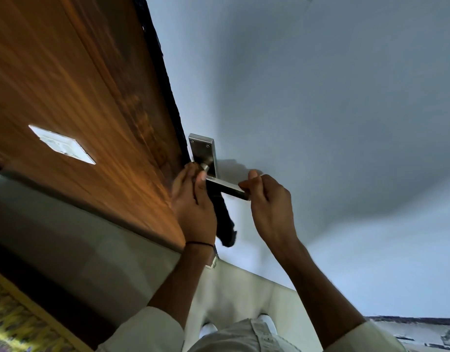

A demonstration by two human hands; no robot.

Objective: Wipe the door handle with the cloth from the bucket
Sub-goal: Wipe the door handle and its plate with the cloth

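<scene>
Your left hand is closed around a dark cloth at the root of the door handle, where the lever meets its steel backplate; the thumb presses on the near end of the lever and the loose tail of the cloth hangs down below your wrist, against the pale door. Your right hand pinches the free end of the lever, fingers drawn together on the metal with the thumb up behind it, and holds nothing else. The handle sits on the left edge of the door, just beside the wooden frame. The bucket is not in view. The cloth looks soft and limp, so it will likely bunch and slide unless you keep a good wad of it under your palm; wrap it round the bar rather than dabbing with a corner. The lever is stiff, smooth metal and probably sprung, so it will tend to dip under pressure, which is why steadying its tip with your right hand makes sense. Wiping appears to be under way at the root; the stretch toward the tip, under your right fingers, is probably yet to be covered.
</scene>
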